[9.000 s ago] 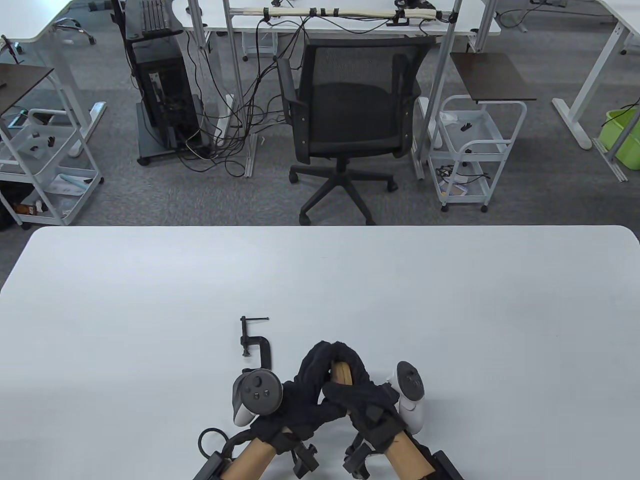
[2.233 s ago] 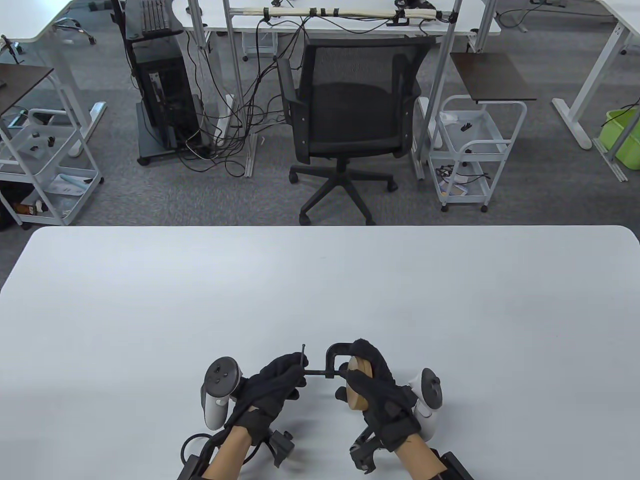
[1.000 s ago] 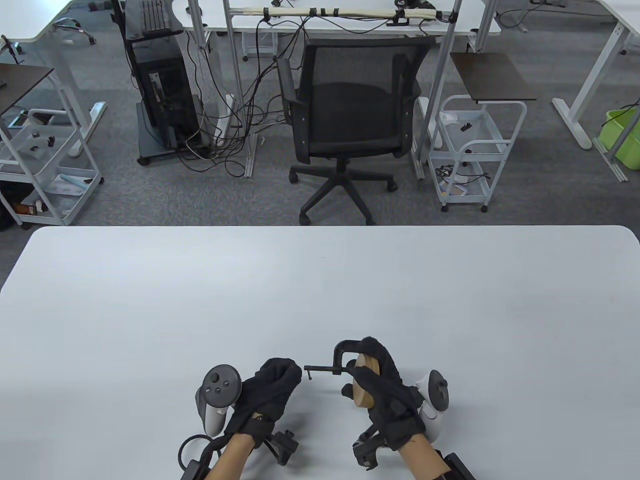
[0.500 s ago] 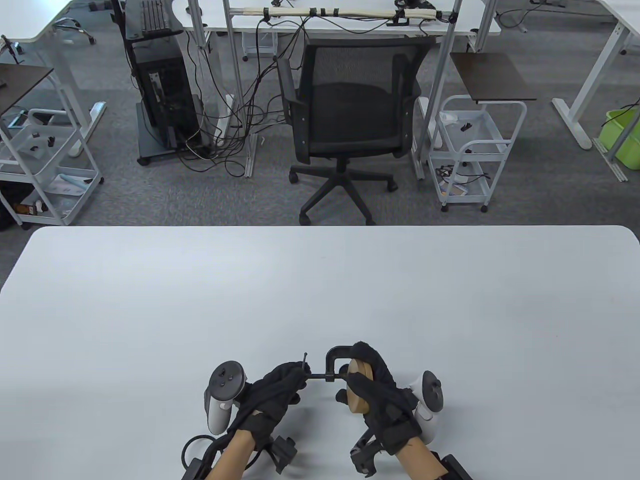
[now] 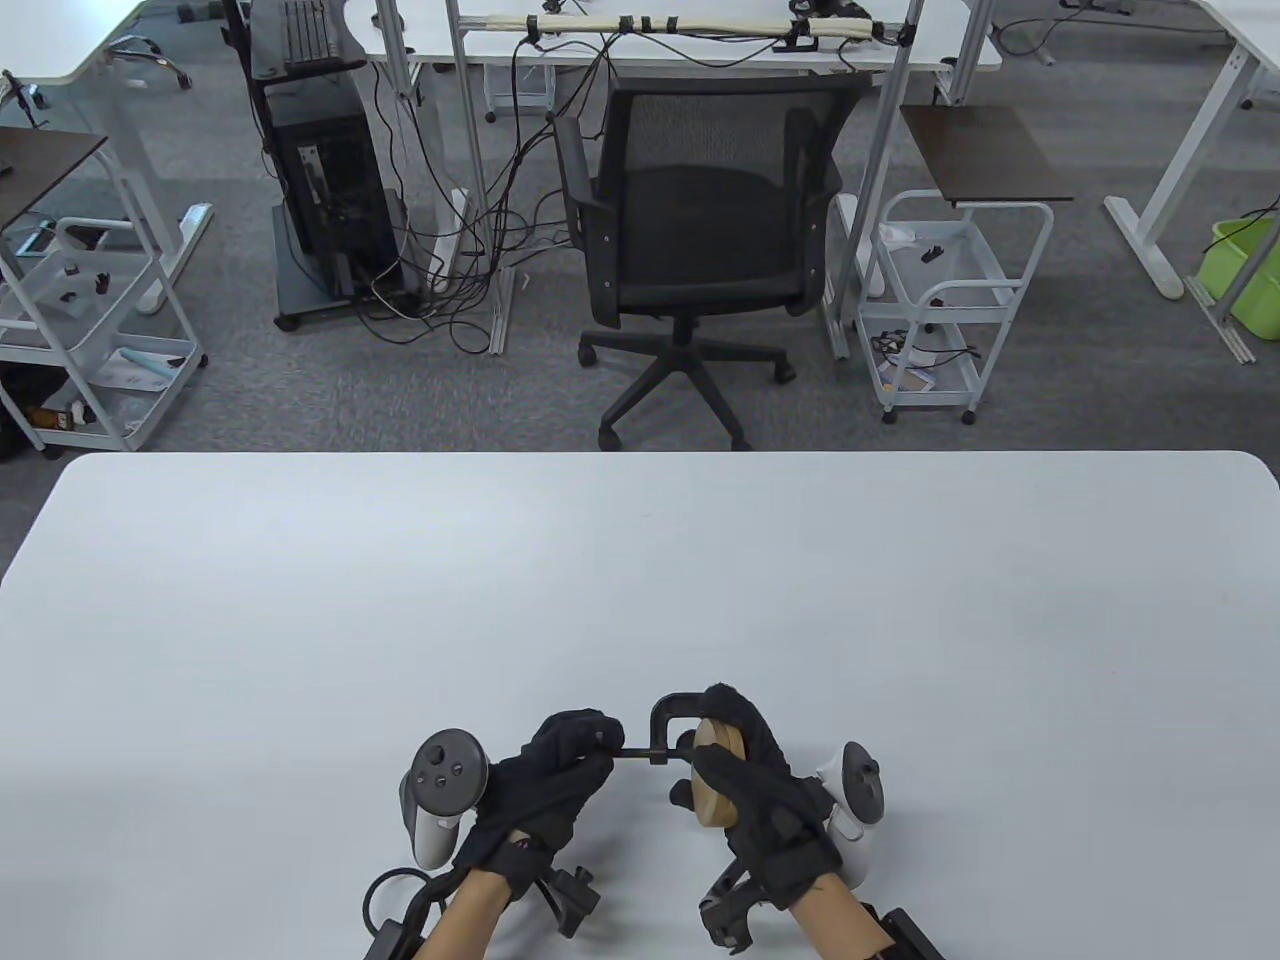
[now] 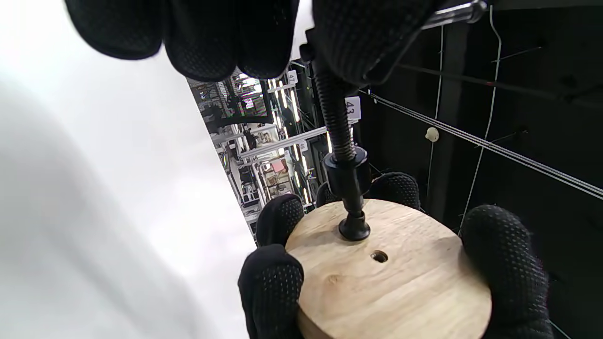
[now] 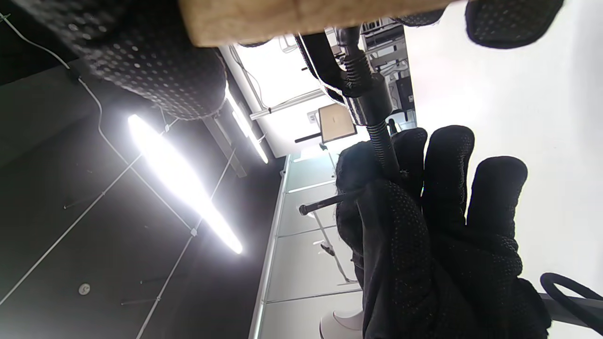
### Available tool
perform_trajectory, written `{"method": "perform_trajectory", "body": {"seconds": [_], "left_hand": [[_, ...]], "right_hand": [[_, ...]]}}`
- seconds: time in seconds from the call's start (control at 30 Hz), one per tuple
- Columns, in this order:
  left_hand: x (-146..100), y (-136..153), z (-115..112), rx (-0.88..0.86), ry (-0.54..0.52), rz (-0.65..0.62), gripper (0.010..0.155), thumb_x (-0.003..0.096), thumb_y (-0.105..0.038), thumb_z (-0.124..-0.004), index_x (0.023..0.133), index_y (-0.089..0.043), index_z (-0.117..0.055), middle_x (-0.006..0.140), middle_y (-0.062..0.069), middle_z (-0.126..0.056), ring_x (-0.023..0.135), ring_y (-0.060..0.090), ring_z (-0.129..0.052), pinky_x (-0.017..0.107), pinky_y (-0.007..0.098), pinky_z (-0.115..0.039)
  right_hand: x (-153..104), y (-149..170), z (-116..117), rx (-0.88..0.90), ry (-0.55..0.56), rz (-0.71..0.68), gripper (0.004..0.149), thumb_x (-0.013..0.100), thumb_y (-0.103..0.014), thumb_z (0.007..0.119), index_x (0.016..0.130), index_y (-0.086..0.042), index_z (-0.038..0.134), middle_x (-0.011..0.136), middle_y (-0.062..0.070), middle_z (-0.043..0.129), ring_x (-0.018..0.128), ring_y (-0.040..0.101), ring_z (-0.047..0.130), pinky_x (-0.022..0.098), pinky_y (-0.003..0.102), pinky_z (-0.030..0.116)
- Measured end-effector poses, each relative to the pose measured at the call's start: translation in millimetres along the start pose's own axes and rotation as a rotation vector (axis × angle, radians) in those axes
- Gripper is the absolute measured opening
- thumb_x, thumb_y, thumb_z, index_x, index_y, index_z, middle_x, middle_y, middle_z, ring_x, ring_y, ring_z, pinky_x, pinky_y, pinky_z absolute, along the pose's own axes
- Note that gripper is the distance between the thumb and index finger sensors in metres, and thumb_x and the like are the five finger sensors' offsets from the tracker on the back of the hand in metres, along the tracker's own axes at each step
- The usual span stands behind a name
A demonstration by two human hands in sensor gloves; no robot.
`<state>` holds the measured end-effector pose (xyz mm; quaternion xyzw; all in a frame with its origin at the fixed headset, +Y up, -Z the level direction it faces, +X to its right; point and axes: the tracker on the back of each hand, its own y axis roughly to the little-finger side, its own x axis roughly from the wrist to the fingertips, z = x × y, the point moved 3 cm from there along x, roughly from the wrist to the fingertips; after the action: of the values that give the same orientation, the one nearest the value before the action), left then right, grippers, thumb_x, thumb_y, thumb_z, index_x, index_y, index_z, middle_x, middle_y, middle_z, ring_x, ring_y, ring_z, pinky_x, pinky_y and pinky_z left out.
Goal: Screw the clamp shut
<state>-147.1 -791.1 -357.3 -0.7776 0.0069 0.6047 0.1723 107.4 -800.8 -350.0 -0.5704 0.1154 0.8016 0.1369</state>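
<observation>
A black C-clamp (image 5: 668, 712) sits around a round wooden disc (image 5: 722, 775), held above the table near its front edge. My right hand (image 5: 752, 775) grips the disc and the clamp frame. My left hand (image 5: 560, 768) pinches the handle end of the clamp screw (image 5: 632, 753). In the left wrist view the threaded screw (image 6: 335, 123) runs down and its swivel pad (image 6: 354, 229) presses on the disc face (image 6: 400, 282). In the right wrist view the screw (image 7: 379, 141) and its cross pin (image 7: 322, 203) show in my left hand (image 7: 424, 235).
The white table (image 5: 640, 580) stretches away from the hands. Beyond its far edge stand a black office chair (image 5: 695, 230), white carts (image 5: 945, 300) and a computer stand (image 5: 320, 170) on the carpet.
My left hand went back onto the screw handle after letting go a second ago and has turned it; the cross pin, upright half a second ago, is now hidden in the fingers. The right hand holds still.
</observation>
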Motion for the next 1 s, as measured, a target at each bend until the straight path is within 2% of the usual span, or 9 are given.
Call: {"method": "perform_trajectory", "body": {"seconds": [0.2,0.23,0.33,0.43,0.5,0.57,0.63,0.83,1.0], "left_hand": [[0,-2,-1,-0.003,0.002,-0.002,0.046,0.0501,-0.031,-0.082,0.095,-0.027,-0.078,0.106,0.018,-0.066,0.093,0.047,-0.069,0.061,0.063,-0.068],[0,-2,-1,-0.002,0.005,0.000,0.046,0.0504,-0.032,-0.082,0.096,-0.027,-0.077,0.107,0.018,-0.065,0.093,0.047,-0.069,0.061,0.063,-0.068],[1,-2,-1,-0.001,0.021,0.007,0.072,0.0510,-0.043,-0.081,0.113,-0.027,-0.049,0.113,0.025,-0.052,0.095,0.050,-0.064,0.061,0.064,-0.066],[-1,1,7,0.025,-0.005,0.026,0.083,0.0518,-0.049,-0.079,0.115,-0.018,-0.036,0.113,0.026,-0.047,0.095,0.051,-0.062,0.061,0.063,-0.066],[-3,4,11,0.047,-0.052,0.057,0.078,0.0512,-0.054,-0.078,0.108,-0.009,-0.049,0.110,0.026,-0.051,0.092,0.051,-0.065,0.059,0.062,-0.068],[-4,12,13,0.054,-0.067,0.140,0.064,0.0515,-0.060,-0.073,0.081,-0.005,-0.085,0.104,0.025,-0.065,0.087,0.052,-0.071,0.056,0.061,-0.071],[-2,18,7,0.033,0.006,0.175,0.066,0.0534,-0.063,-0.068,0.062,-0.005,-0.097,0.099,0.024,-0.076,0.084,0.053,-0.075,0.055,0.061,-0.072],[-1,28,-7,-0.088,0.099,0.234,0.078,0.0551,-0.064,-0.066,0.095,0.003,-0.078,0.108,0.026,-0.061,0.089,0.055,-0.067,0.059,0.061,-0.069],[2,22,-7,-0.154,0.104,0.174,0.060,0.0560,-0.048,-0.073,0.106,-0.015,-0.066,0.112,0.025,-0.052,0.095,0.052,-0.061,0.062,0.062,-0.066]], "right_hand": [[0,0,0,0.005,0.006,-0.001,0.076,0.049,-0.052,0.091,0.107,-0.020,0.053,0.114,0.000,0.040,0.092,0.055,0.047,0.052,0.070,0.065],[-1,-1,0,0.007,0.008,-0.003,0.076,0.049,-0.052,0.091,0.107,-0.021,0.053,0.114,-0.008,0.040,0.092,0.055,0.047,0.051,0.070,0.065],[-2,-3,-2,0.011,0.027,-0.016,0.076,0.049,-0.052,0.091,0.107,-0.021,0.053,0.114,-0.007,0.040,0.092,0.055,0.047,0.052,0.070,0.065],[-3,-5,-4,0.009,0.040,-0.025,0.076,0.049,-0.052,0.091,0.107,-0.021,0.053,0.114,0.001,0.039,0.092,0.055,0.047,0.052,0.070,0.065],[-3,-6,-5,0.011,0.044,-0.028,0.076,0.049,-0.052,0.091,0.107,-0.021,0.052,0.114,0.000,0.038,0.092,0.055,0.047,0.052,0.070,0.065],[-3,-6,-5,0.018,0.042,-0.028,0.076,0.049,-0.052,0.091,0.107,-0.021,0.052,0.114,0.000,0.038,0.092,0.055,0.046,0.052,0.070,0.065],[-3,-5,-4,0.018,0.033,-0.026,0.076,0.049,-0.052,0.091,0.107,-0.021,0.052,0.114,0.001,0.038,0.092,0.055,0.047,0.052,0.070,0.065],[-3,-4,2,0.033,-0.006,-0.018,0.076,0.050,-0.052,0.091,0.107,-0.021,0.052,0.114,-0.002,0.038,0.092,0.054,0.047,0.052,0.070,0.065],[-3,0,3,0.031,-0.006,-0.003,0.076,0.049,-0.052,0.091,0.107,-0.020,0.053,0.114,0.001,0.039,0.092,0.055,0.047,0.052,0.070,0.065]]}}
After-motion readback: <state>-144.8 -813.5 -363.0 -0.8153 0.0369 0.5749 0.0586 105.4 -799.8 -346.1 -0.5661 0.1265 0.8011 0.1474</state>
